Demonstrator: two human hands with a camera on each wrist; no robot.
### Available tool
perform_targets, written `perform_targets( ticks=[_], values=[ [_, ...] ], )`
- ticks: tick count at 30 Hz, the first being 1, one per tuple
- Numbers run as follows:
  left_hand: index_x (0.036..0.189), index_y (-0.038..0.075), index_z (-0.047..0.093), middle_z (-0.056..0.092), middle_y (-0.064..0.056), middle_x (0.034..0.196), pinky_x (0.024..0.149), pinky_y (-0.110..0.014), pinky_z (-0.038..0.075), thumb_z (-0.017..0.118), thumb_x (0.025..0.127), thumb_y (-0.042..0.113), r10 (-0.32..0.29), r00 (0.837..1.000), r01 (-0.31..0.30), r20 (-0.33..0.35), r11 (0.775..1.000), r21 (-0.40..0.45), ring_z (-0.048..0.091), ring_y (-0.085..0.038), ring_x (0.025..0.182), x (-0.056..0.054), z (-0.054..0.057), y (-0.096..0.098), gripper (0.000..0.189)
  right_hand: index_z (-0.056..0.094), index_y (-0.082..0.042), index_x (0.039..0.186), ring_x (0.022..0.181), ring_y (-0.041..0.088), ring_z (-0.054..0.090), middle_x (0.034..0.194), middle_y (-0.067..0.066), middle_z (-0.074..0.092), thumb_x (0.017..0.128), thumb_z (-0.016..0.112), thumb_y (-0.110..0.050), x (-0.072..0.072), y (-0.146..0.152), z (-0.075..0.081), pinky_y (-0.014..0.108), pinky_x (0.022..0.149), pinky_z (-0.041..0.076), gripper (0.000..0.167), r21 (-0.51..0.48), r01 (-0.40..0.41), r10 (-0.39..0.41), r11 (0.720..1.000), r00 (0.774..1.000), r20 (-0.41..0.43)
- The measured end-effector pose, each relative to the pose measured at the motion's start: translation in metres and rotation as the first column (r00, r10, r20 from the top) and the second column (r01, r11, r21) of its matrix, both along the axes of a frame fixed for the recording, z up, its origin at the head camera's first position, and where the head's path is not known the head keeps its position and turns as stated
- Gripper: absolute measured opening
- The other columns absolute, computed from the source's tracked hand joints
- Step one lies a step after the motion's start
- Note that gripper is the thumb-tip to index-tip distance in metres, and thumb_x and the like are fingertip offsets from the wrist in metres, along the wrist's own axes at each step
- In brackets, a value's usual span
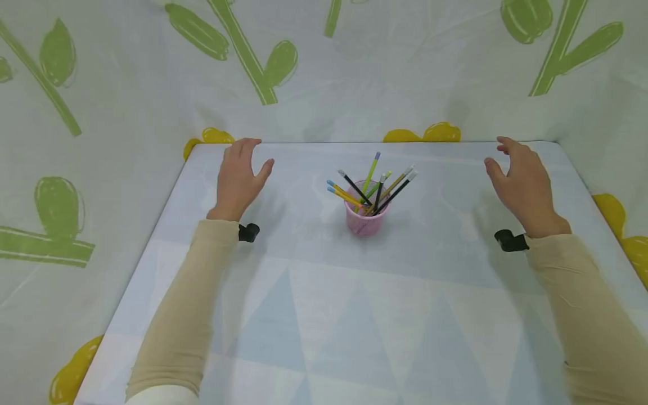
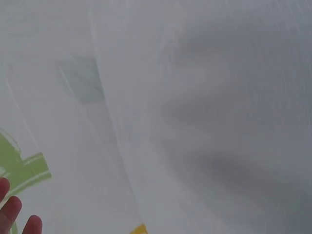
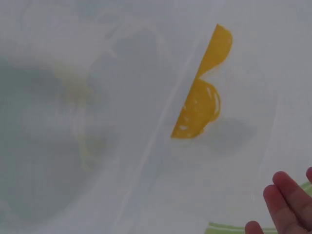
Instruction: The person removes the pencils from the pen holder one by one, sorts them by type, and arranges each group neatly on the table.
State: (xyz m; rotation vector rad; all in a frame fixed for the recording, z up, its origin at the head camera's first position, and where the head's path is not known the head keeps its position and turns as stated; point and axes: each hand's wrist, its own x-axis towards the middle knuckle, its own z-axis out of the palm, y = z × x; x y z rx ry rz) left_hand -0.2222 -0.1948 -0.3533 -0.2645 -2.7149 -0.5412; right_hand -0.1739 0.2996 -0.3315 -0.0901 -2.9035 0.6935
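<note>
A pink mesh pencil cup stands upright near the far middle of the table, with several pencils leaning out of it in yellow, green and black. To its left, my left hand is held over the table with nothing in it, thumb apart from the fingers. My right hand is over the far right part of the table, holding nothing, its fingers loosely bent toward the middle. Each wrist view shows only fingertips, the left hand's at lower left and the right hand's at lower right.
The table has a pale cloth with blue triangles. White curtains with green and yellow plant prints hang behind it and at both sides. A black strap end sticks out at the left wrist, another at the right.
</note>
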Motion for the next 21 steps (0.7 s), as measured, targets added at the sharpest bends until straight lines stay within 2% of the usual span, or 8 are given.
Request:
perform_targets(
  ticks=[5,7,10,12,15,17,20,21],
  values=[
    [0.13,0.018,0.04,0.039,-0.001,0.13,0.084,-0.033,0.042,0.047,0.09,0.037,-0.093,0.995,0.085,0.045,0.985,0.149,0.042,-0.017,0.111,0.012,-0.014,0.024,0.046,0.032,-0.013,0.138,0.117,0.03,0.04,0.128,0.012,0.047,0.093,0.039,-0.028,0.01,-0.022,-0.014,0.049,0.095,0.031,0.047,-0.143,-0.01,-0.008,0.99,0.992,-0.124],
    [0.131,0.021,0.04,0.04,0.002,0.128,0.082,-0.03,0.044,0.048,0.09,0.037,-0.124,0.99,0.105,0.069,0.968,0.229,0.046,-0.013,0.107,0.016,-0.019,0.033,0.045,0.035,-0.015,0.136,0.114,0.027,0.044,0.125,0.009,0.049,0.093,0.039,-0.03,0.014,-0.032,-0.019,0.045,0.094,0.035,0.045,-0.207,-0.021,-0.01,0.978,0.989,-0.148],
    [0.131,0.025,0.04,0.043,0.006,0.125,0.08,-0.029,0.045,0.049,0.089,0.036,-0.173,0.98,0.127,0.1,0.927,0.354,0.049,-0.01,0.102,0.022,-0.027,0.045,0.044,0.04,-0.016,0.133,0.107,0.025,0.048,0.119,0.007,0.053,0.094,0.04,-0.031,0.018,-0.046,-0.032,0.043,0.089,0.039,0.042,-0.307,-0.05,-0.008,0.95,0.983,-0.185],
    [0.131,0.029,0.039,0.045,0.009,0.123,0.075,-0.035,0.047,0.049,0.089,0.038,-0.193,0.972,0.121,0.137,0.903,0.413,0.049,-0.008,0.102,0.026,-0.032,0.053,0.043,0.042,-0.019,0.131,0.104,0.023,0.05,0.116,0.006,0.054,0.093,0.04,-0.032,0.016,-0.053,-0.047,0.039,0.087,0.04,0.04,-0.372,-0.064,-0.01,0.926,0.981,-0.196],
    [0.131,0.032,0.039,0.047,0.01,0.123,0.076,-0.039,0.047,0.049,0.089,0.039,-0.239,0.955,0.12,0.176,0.854,0.506,0.049,-0.009,0.103,0.03,-0.04,0.065,0.043,0.044,-0.027,0.129,0.099,0.015,0.053,0.112,-0.001,0.056,0.093,0.041,-0.036,0.006,-0.058,-0.086,0.028,0.083,0.042,0.037,-0.413,-0.087,-0.011,0.907,0.973,-0.229],
    [0.13,0.031,0.039,0.048,0.01,0.122,0.076,-0.04,0.047,0.05,0.089,0.038,-0.287,0.94,0.128,0.184,0.796,0.591,0.05,-0.01,0.104,0.032,-0.044,0.071,0.043,0.043,-0.033,0.127,0.094,0.008,0.055,0.109,-0.007,0.057,0.092,0.041,-0.041,-0.004,-0.061,-0.112,0.021,0.077,0.044,0.036,-0.429,-0.095,-0.014,0.898,0.97,-0.243],
    [0.129,0.028,0.041,0.049,0.007,0.121,0.082,-0.034,0.046,0.052,0.089,0.033,-0.386,0.908,0.153,0.161,0.665,0.731,0.051,-0.013,0.104,0.036,-0.05,0.08,0.042,0.044,-0.036,0.126,0.088,0.005,0.057,0.106,-0.01,0.058,0.091,0.042,-0.044,-0.01,-0.074,-0.134,0.019,0.072,0.046,0.036,-0.465,-0.119,-0.005,0.877,0.966,-0.258],
    [0.129,0.027,0.041,0.049,0.005,0.121,0.083,-0.031,0.046,0.053,0.09,0.03,-0.419,0.895,0.157,0.155,0.619,0.769,0.051,-0.014,0.104,0.038,-0.052,0.083,0.041,0.046,-0.031,0.126,0.087,0.007,0.057,0.105,-0.008,0.058,0.092,0.042,-0.04,-0.005,-0.081,-0.129,0.02,0.072,0.046,0.035,-0.527,-0.156,0.022,0.835,0.967,-0.252]
  ],
)
